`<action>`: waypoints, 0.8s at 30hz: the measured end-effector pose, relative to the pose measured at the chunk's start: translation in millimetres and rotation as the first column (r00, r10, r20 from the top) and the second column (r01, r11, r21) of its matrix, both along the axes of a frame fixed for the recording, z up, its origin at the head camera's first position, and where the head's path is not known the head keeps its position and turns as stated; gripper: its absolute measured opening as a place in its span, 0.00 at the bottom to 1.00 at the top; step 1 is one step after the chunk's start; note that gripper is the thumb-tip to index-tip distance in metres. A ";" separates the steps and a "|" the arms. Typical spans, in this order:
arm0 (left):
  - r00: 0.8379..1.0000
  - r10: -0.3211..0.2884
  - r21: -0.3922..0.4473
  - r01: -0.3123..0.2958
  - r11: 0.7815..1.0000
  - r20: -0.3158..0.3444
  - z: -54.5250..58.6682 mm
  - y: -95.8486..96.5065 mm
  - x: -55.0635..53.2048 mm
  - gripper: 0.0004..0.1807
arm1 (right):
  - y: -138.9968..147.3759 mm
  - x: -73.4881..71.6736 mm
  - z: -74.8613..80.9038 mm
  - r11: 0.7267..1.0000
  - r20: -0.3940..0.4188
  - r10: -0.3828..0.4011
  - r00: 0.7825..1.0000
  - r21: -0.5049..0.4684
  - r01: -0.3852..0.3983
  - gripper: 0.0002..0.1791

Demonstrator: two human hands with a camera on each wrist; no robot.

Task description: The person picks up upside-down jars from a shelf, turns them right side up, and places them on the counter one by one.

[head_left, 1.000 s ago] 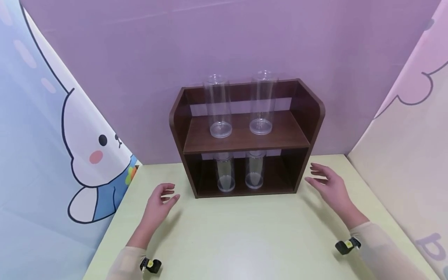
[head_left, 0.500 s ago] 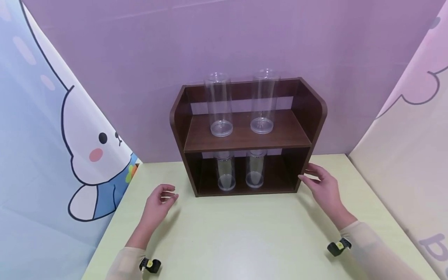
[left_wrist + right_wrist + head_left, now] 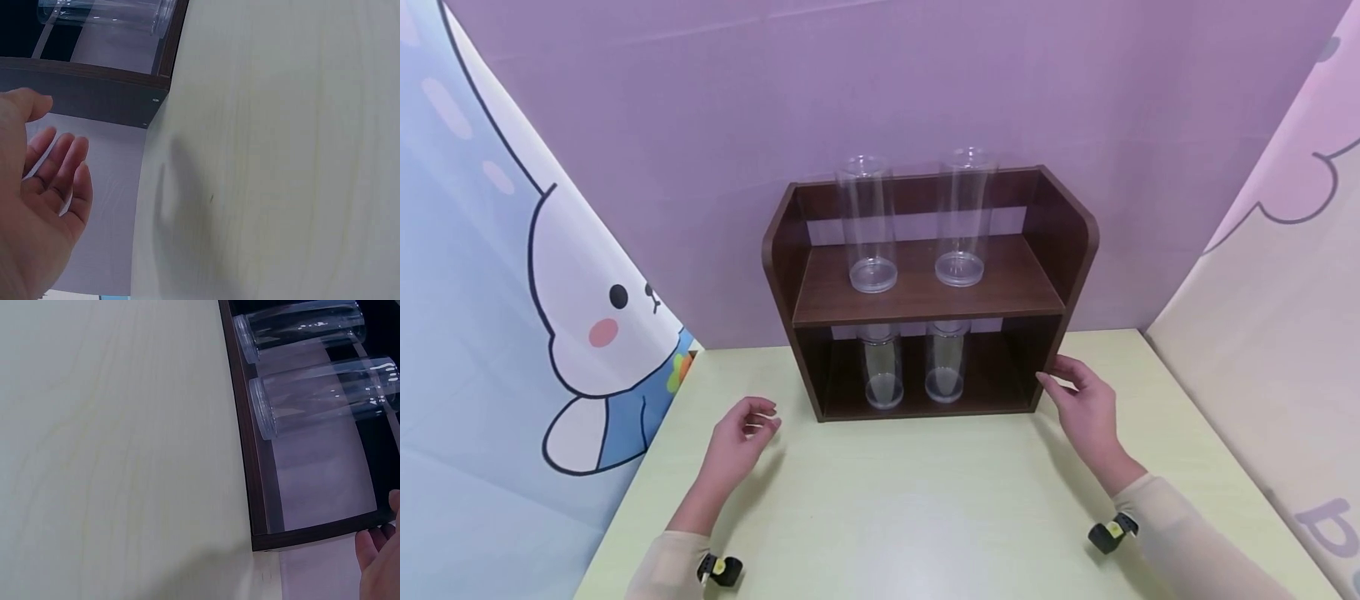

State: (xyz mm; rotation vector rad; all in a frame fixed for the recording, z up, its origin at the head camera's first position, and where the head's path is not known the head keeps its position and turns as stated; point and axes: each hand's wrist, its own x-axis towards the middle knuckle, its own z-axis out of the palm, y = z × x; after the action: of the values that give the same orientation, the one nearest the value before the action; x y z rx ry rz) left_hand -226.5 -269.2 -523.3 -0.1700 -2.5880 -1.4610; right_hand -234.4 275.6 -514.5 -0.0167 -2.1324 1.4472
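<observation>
A dark brown two-tier wooden shelf (image 3: 925,318) stands on the table. Two tall clear cylindrical containers, left (image 3: 872,250) and right (image 3: 961,242), are upright on its upper board. Below them, another clear container (image 3: 883,379) and its neighbour (image 3: 945,375) stand in the lower compartment. My right hand (image 3: 1086,410) is at the shelf's right side panel, thumb tip at the front edge and fingers along the outside; the right wrist view (image 3: 381,562) cuts off most of this hand (image 3: 382,569). My left hand (image 3: 736,437), loosely curved and holding nothing, hovers left of the shelf, apart from it.
The pale wood-grain table (image 3: 910,500) extends in front and to both sides of the shelf. A purple backdrop (image 3: 700,167) rises behind. Printed cloth panels flank the table, with a cartoon rabbit (image 3: 602,292) on the left one.
My right hand has moved left from beside the shelf to its right side panel. My left hand has barely moved. The containers stay in place on the shelf.
</observation>
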 end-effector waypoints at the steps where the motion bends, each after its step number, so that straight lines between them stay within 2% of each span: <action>1: 1.000 -0.007 -0.018 0.007 1.000 0.003 -0.3 -0.1 0.7 0.12 | 1.9 -1.6 -3.1 1.000 0.000 -0.005 1.000 -0.001 0.005 0.15; 4: 1.000 -0.020 -0.062 0.021 0.998 0.022 -2.1 -0.9 2.1 0.11 | 4.5 -3.1 -7.3 1.000 -0.008 -0.007 1.000 -0.003 0.007 0.15; 10: 0.998 -0.043 -0.075 0.046 0.996 0.045 -6.9 -1.8 3.3 0.09 | 4.8 -3.7 -5.7 1.000 -0.006 -0.012 1.000 0.001 0.012 0.13; 14: 0.991 -0.109 -0.110 0.117 0.987 0.077 -5.6 -0.5 4.8 0.10 | 5.0 -4.9 -4.3 1.000 0.007 -0.015 1.000 0.007 0.015 0.13; 19: 0.966 -0.225 -0.143 0.243 0.960 0.129 -0.7 7.0 7.3 0.12 | 6.2 -6.0 -4.8 1.000 0.014 -0.023 1.000 0.016 0.023 0.12; 21: 0.958 -0.258 -0.130 0.274 0.953 0.126 1.0 11.6 8.1 0.12 | 6.2 -6.4 -5.6 1.000 0.013 -0.027 1.000 0.015 0.027 0.12; 24: 0.955 -0.285 -0.104 0.293 0.950 0.085 2.9 19.1 8.9 0.13 | 5.0 -7.8 -7.1 1.000 0.013 -0.025 1.000 0.014 0.025 0.12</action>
State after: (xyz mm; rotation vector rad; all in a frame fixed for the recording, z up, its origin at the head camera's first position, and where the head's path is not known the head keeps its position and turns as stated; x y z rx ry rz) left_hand -217.6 -250.2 -520.3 -0.5452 -2.8001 -1.4254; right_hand -242.2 280.6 -521.6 -0.0472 -2.1454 1.4216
